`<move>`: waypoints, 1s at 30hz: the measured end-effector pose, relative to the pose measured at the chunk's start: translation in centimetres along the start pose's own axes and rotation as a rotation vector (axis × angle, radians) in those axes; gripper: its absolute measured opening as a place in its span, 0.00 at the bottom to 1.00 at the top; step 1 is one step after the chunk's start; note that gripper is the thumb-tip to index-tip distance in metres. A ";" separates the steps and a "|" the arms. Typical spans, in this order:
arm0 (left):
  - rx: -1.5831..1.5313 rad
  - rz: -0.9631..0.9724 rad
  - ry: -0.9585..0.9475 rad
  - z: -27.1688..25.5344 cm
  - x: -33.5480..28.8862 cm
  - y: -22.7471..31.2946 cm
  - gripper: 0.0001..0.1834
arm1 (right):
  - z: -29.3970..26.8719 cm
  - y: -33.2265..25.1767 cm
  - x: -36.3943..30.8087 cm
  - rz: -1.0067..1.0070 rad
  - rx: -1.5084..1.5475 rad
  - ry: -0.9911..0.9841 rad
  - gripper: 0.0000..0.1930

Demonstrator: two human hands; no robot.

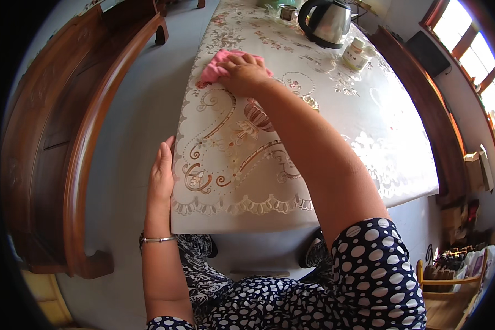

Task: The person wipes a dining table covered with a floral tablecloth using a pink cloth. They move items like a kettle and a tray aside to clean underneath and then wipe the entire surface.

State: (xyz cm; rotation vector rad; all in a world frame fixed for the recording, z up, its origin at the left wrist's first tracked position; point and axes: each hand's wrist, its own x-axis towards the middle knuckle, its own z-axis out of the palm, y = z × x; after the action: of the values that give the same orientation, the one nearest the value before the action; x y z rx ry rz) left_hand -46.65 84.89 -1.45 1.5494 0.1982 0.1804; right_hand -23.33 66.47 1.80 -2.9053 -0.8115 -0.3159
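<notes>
My right hand (244, 74) lies over a crumpled pink cloth (215, 65) near the table's left edge, its fingers bent and pressing down on it. Under the cloth spreads a shiny cream tablecloth (231, 181) with printed scrolls, flowers and a lace-like border. Lower down on the left, my left hand (164, 165) rests against the table's side edge. Its fingers point up and away from me, stretched out, and no object shows in it. A metal bangle (158, 239) circles the left wrist.
Toward the far end stand a steel kettle (331, 22) with a black handle, a small white-labelled bottle (355, 54) and a small dark cup (287, 12). A long wooden bench (96, 110) runs along the left. At the lower right is a wooden chair (451, 297) with things on it.
</notes>
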 end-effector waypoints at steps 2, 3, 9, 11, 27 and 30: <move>-0.002 0.012 -0.021 0.5 0.3 0.2 0.37 | 1.5 5.7 0.9 0.045 -0.065 -0.006 0.27; 0.002 0.013 -0.016 0.1 0.3 0.0 0.37 | 1.3 7.2 0.1 0.098 -0.056 -0.024 0.28; 0.080 0.040 -0.028 -0.1 0.9 -0.3 0.36 | -1.3 18.8 -7.4 0.319 -0.077 0.056 0.28; 0.134 0.059 -0.028 0.1 1.0 -0.3 0.36 | -1.9 22.6 -10.8 0.322 -0.085 0.065 0.28; 0.231 0.062 -0.023 -1.0 1.2 -0.8 0.37 | -9.2 39.6 -40.2 0.951 -0.277 0.139 0.28; 0.198 0.053 -0.027 -0.7 1.3 -1.0 0.37 | -10.0 38.0 -41.9 1.054 -0.312 0.145 0.28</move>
State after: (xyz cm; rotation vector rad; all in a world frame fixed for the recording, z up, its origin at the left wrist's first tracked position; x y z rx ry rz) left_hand -45.54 85.90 -2.46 1.7546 0.1577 0.1861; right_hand -40.16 11.55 0.18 -3.0263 0.8642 -0.5321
